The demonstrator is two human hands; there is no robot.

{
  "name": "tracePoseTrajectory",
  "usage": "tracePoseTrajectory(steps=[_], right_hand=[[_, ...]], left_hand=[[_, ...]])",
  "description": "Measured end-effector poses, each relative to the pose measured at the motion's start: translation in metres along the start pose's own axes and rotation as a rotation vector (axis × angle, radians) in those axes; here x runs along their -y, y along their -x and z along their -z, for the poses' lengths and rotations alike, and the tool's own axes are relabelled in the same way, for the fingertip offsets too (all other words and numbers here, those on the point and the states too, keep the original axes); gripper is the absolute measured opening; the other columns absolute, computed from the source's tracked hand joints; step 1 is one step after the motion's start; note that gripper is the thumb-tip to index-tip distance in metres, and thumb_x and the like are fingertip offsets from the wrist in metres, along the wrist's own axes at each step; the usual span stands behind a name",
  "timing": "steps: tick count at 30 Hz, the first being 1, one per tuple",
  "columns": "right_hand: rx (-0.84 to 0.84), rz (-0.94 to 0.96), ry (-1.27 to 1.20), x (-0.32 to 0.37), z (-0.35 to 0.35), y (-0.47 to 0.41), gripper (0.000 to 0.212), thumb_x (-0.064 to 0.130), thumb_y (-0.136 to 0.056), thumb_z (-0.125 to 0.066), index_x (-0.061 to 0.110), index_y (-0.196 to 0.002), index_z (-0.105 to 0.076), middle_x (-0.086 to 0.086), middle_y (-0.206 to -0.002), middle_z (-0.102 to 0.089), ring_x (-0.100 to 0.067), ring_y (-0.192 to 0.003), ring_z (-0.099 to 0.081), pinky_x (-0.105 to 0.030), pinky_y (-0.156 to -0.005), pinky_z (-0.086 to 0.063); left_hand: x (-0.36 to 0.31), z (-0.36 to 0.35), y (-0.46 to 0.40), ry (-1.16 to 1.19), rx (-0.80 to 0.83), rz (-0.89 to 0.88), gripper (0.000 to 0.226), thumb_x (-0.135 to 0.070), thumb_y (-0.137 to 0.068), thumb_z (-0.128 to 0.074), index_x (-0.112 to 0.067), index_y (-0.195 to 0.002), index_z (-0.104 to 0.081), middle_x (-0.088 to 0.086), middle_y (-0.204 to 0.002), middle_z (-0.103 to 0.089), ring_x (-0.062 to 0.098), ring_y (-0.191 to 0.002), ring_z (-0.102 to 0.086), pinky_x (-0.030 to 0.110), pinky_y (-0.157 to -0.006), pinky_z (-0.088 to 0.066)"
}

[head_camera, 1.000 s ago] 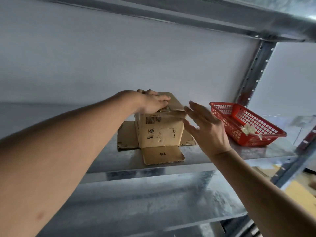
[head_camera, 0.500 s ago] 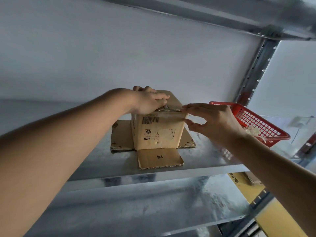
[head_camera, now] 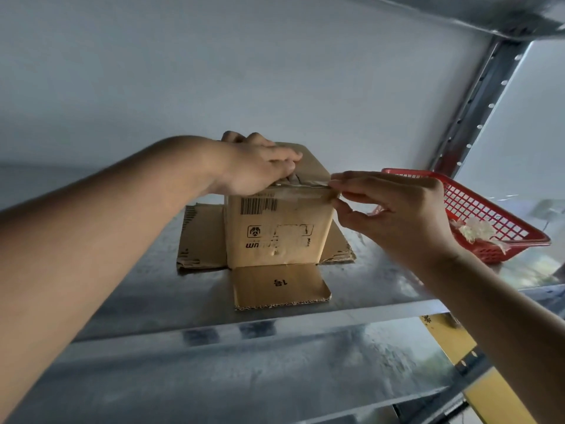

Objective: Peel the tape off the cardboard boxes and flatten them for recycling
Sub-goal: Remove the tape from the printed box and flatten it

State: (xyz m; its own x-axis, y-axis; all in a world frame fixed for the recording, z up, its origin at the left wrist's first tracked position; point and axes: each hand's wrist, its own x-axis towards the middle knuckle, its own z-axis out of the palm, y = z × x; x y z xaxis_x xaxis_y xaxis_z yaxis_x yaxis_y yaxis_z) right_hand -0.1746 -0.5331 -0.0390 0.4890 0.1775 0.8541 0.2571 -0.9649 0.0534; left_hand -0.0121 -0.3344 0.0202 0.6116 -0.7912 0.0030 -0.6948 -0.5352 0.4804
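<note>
One cardboard box (head_camera: pixel 279 228) sits on the galvanised metal shelf (head_camera: pixel 382 289), near its front edge, upside down: the print on the near face and on the near flap reads inverted. Its bottom flaps are splayed flat on the shelf to the left, right and toward you. The box stands about as tall as it is wide, so no clear long axis; the barcode face points at you.

Your left hand (head_camera: pixel 260 169) lies palm down on top of the box, fingers fairly straight and pressing, thumb at the near top edge. Your right hand (head_camera: pixel 394 209) pinches the end of the clear tape (head_camera: pixel 305 191) between thumb and forefinger at the box's top right corner. The strip runs along the near top edge; how much of it is lifted is hard to tell, since it is transparent and glossy.

Hidden: the back of the box, most of its top under your left hand, and the rear flap.

Box is brown corrugated board, fluting visible on the near flap's edge, with a dent low on the near face. Right of it, well apart, a red plastic mesh basket (head_camera: pixel 477 206) holds a crumpled whitish wad (head_camera: pixel 474 229), possibly tape, too blurred to confirm. A perforated steel upright (head_camera: pixel 470 108) rises behind the basket.
</note>
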Motion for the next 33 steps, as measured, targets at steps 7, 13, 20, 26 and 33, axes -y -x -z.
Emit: tracePoseTrajectory(steps=[7,13,20,26,33], right_hand=[[-0.072,-0.029,0.019,0.003,-0.009,0.004,0.018,0.010,-0.088,-0.080,0.007,-0.105,-0.080,0.002,-0.108,-0.078,-0.009,-0.088,-0.077,-0.031,-0.071,-0.064],[-0.168,-0.188,0.075,0.021,-0.021,0.018,0.019,0.011,-0.089,-0.080,0.004,-0.107,-0.078,-0.003,-0.103,-0.078,-0.014,-0.086,-0.077,-0.034,-0.069,-0.064],[-0.215,-0.435,0.247,0.056,-0.034,0.018,0.007,0.018,-0.090,-0.075,0.012,-0.090,-0.079,-0.001,-0.074,-0.077,-0.023,-0.061,-0.073,-0.037,-0.050,-0.056],[-0.262,-0.604,0.004,0.058,-0.030,0.014,0.012,0.011,-0.085,-0.080,0.020,-0.093,-0.081,0.006,-0.079,-0.079,-0.010,-0.071,-0.076,-0.042,-0.065,-0.061],[-0.250,-0.498,-0.045,0.048,-0.024,0.018,0.014,0.010,-0.086,-0.082,0.016,-0.098,-0.082,0.009,-0.083,-0.079,0.002,-0.074,-0.073,-0.035,-0.064,-0.063]], left_hand=[[0.001,0.000,0.002,0.011,-0.002,0.002,0.040,-0.059,-0.107,-0.029,-0.066,-0.145,-0.037,-0.025,-0.162,-0.021,0.011,-0.152,0.003,0.046,-0.123,0.004],[-0.003,0.003,0.006,-0.006,0.010,0.017,0.041,-0.058,-0.107,-0.027,-0.065,-0.147,-0.034,-0.027,-0.163,-0.019,0.011,-0.153,0.005,0.048,-0.123,0.006],[-0.004,0.001,0.005,-0.019,0.009,0.025,0.040,-0.058,-0.107,-0.026,-0.067,-0.146,-0.033,-0.028,-0.162,-0.019,0.010,-0.153,0.005,0.051,-0.123,0.005],[-0.005,0.002,0.006,-0.027,0.016,0.034,0.042,-0.057,-0.108,-0.026,-0.066,-0.148,-0.031,-0.026,-0.164,-0.015,0.012,-0.154,0.007,0.052,-0.123,0.008],[-0.007,0.001,0.006,-0.034,0.013,0.035,0.041,-0.057,-0.108,-0.026,-0.066,-0.148,-0.031,-0.024,-0.165,-0.016,0.013,-0.154,0.007,0.051,-0.123,0.008]])
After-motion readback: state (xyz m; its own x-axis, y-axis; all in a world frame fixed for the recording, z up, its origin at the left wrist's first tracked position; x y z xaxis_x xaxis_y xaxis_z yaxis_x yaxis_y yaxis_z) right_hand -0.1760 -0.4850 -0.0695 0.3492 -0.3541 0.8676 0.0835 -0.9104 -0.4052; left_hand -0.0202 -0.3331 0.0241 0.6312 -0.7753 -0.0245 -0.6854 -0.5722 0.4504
